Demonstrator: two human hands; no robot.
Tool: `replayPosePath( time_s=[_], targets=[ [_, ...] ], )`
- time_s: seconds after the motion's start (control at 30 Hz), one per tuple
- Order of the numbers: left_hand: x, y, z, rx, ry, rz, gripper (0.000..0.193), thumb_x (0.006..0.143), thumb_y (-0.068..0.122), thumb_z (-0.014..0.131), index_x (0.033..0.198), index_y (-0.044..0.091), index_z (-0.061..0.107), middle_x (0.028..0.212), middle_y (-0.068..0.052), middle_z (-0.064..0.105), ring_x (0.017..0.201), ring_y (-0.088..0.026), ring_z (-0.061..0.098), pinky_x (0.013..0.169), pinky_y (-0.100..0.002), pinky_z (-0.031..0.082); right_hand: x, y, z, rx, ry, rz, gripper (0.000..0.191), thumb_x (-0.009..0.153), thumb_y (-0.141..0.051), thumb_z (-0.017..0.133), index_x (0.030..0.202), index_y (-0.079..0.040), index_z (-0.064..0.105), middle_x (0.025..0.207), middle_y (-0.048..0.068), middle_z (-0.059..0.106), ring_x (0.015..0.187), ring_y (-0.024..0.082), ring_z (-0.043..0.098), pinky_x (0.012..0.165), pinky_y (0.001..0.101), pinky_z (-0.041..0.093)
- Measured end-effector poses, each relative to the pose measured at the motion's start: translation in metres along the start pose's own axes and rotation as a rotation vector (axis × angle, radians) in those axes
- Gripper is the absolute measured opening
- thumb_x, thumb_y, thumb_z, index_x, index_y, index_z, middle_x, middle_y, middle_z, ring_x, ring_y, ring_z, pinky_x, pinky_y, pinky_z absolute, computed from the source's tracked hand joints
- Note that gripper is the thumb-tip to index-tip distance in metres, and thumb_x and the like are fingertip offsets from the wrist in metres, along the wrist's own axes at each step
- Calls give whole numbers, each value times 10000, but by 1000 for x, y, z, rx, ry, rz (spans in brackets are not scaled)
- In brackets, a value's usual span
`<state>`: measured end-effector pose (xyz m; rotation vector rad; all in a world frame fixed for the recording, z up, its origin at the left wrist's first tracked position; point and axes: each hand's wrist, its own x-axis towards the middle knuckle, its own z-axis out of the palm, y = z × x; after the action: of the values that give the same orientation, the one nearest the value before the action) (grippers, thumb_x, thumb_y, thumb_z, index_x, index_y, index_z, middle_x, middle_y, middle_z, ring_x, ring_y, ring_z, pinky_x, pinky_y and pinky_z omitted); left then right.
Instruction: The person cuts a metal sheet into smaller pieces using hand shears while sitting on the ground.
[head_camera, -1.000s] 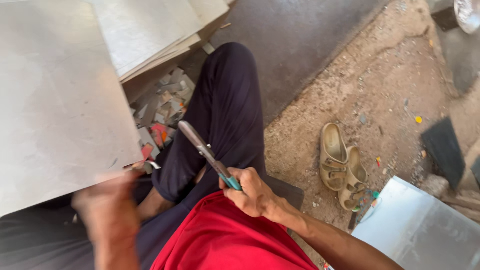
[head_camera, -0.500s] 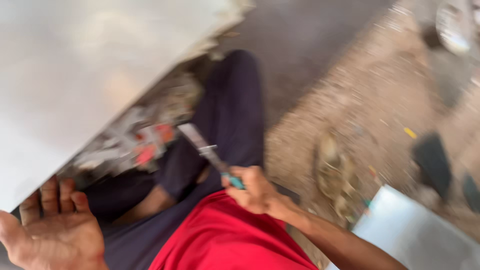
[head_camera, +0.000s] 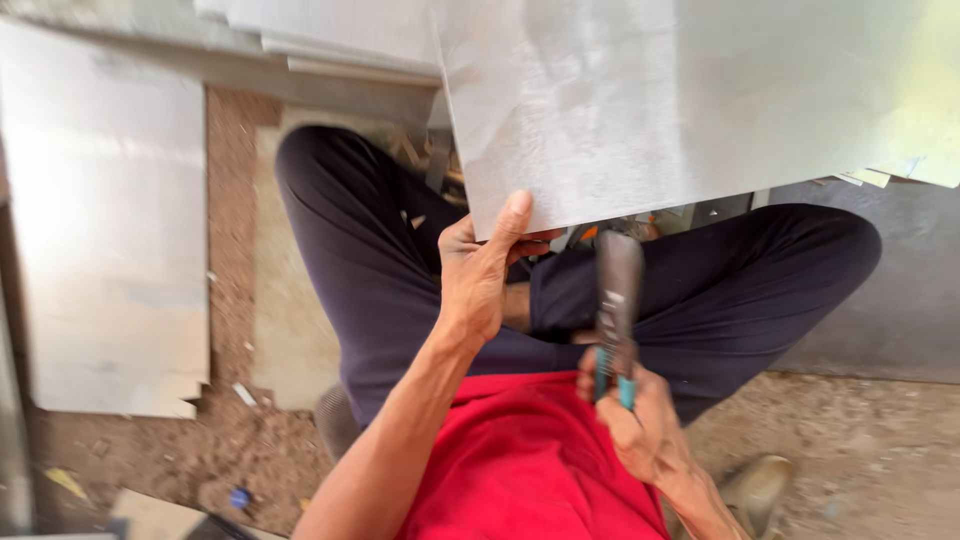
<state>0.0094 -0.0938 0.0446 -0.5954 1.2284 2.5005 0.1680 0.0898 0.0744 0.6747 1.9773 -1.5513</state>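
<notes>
Overhead, a large grey metal sheet (head_camera: 690, 100) fills the space above both hands, its lower left corner coming down to the left hand. A second grey sheet (head_camera: 105, 240) lies flat on the ground well to the left of the left hand, with a notched lower edge. A stack of further sheets (head_camera: 330, 40) sits beyond it, up and left of the left hand. A grey slab (head_camera: 880, 300) lies to the right of the right hand, beyond the knee. Dark trousers (head_camera: 370, 270) cover crossed legs, spread out under and either side of both hands. A red shirt (head_camera: 520, 460) lies between the two forearms, just below the hands. Bare dirt ground (head_camera: 850, 450) shows to the right of the right hand and below the flat sheet.

Left hand (head_camera: 480, 275): closed on the corner of the large sheet, thumb up over its face, fingers curled behind the edge.

Right hand (head_camera: 630, 415): wrapped around the blue handles of metal snips (head_camera: 617, 310), blades pointing up at the sheet's lower edge; whether the blades are open cannot be told, being blurred. The hands are apart, the snips just right of the left hand.

A sandal (head_camera: 755, 490) lies just below the right wrist. Small scraps (head_camera: 240, 395) lie on the dirt left of the left forearm.
</notes>
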Motion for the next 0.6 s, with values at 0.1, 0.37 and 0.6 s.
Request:
replayPosePath(
  time_s=[0.1,0.37,0.6],
  targets=[
    [-3,3,-16,41,-69,10,327,984,257,729,1109,-45,744,961,-98,773,844,-154,732,747,-274,586,0,-27,5,-44,-162,150,488,679,-133,453,1139,-21,570,1002,76,691,705,144,629,654,277,549],
    [0,5,-49,75,-199,20,317,972,165,744,1202,-49,705,1020,-118,772,916,-159,744,843,-285,607,17,-52,41,-100,-159,102,430,681,-120,463,1076,0,585,851,93,609,656,166,506,593,325,458],
    [-1,8,-48,30,-268,55,336,1021,142,695,1282,-62,637,1083,-159,764,1004,-218,768,938,-360,655,18,-53,48,-196,-106,47,342,653,-113,473,965,-11,571,738,87,560,636,172,507,580,328,467]
  ],
)
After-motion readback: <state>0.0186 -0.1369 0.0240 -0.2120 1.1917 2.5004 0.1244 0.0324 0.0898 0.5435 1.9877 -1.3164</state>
